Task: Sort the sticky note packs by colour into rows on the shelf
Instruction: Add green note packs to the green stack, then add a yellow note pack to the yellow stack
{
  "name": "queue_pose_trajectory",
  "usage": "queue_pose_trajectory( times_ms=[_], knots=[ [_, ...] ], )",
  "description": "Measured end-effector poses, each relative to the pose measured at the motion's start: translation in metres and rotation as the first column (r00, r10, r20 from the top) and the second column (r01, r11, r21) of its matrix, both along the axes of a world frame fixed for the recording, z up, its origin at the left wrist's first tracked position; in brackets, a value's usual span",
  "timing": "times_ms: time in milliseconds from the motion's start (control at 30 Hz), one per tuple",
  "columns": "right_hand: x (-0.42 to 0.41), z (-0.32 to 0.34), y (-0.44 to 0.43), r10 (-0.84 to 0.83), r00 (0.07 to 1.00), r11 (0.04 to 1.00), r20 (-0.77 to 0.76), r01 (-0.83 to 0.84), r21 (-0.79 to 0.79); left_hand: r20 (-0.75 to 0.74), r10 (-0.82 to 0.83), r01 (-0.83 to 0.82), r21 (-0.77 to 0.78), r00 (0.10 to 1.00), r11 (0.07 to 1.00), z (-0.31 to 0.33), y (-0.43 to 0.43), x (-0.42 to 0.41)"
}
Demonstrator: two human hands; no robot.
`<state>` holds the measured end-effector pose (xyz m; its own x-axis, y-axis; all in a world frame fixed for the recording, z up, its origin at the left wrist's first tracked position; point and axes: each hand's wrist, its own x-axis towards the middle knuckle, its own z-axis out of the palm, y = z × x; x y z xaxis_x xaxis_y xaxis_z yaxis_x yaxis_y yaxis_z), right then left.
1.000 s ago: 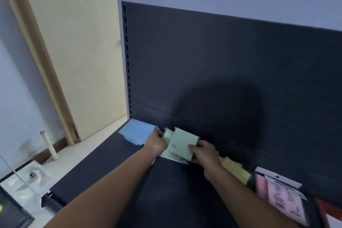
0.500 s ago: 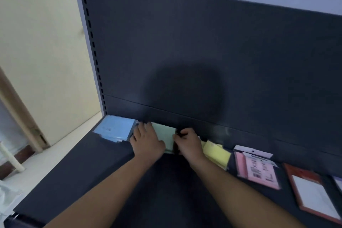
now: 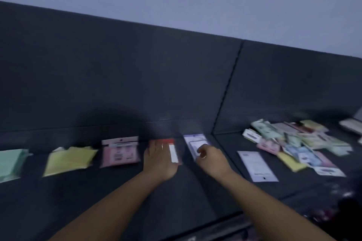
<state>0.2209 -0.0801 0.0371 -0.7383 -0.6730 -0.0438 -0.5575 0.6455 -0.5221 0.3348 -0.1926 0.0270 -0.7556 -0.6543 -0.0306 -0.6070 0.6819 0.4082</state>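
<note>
Along the back of the dark shelf [image 3: 94,201] lies a row of sticky note packs: green [image 3: 9,162], yellow [image 3: 68,159], pink [image 3: 119,152], red [image 3: 170,142] and pale purple [image 3: 193,140]. My left hand [image 3: 159,160] lies flat over the red pack with its fingers straight. Over the near end of the purple pack hovers my right hand [image 3: 212,157], fingers loosely curled and holding nothing. An unsorted heap of mixed packs [image 3: 301,143] sits further right. The frame is motion-blurred.
A long white-lilac pack [image 3: 256,166] lies alone between my right hand and the heap. The dark back panel [image 3: 137,74] rises behind the row, with a vertical seam [image 3: 228,86] between two shelf sections. Some dark object [image 3: 344,211] sits at the front right.
The view has swung right, away from the blue and green packs. Both hands have left the green pack and moved right, now over the red and purple packs.
</note>
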Motion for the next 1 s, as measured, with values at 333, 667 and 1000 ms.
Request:
queue_pose_trajectory(
  times_ms=[333,667,1000],
  knots=[
    [-0.114,0.012,0.257,-0.344,0.930,0.934,-0.130,0.353,0.053,0.102,-0.432,0.437,-0.025,0.896,0.899,0.002,0.188,-0.174],
    [-0.201,0.003,0.324,-0.505,0.854,0.855,-0.123,0.515,0.063,0.124,-0.564,0.575,-0.089,0.816,0.813,0.001,0.235,-0.301],
    [-0.294,0.003,0.288,-0.527,0.845,0.845,0.093,0.532,-0.055,0.100,-0.498,0.506,-0.084,0.861,0.858,0.002,0.194,-0.395]
  ],
)
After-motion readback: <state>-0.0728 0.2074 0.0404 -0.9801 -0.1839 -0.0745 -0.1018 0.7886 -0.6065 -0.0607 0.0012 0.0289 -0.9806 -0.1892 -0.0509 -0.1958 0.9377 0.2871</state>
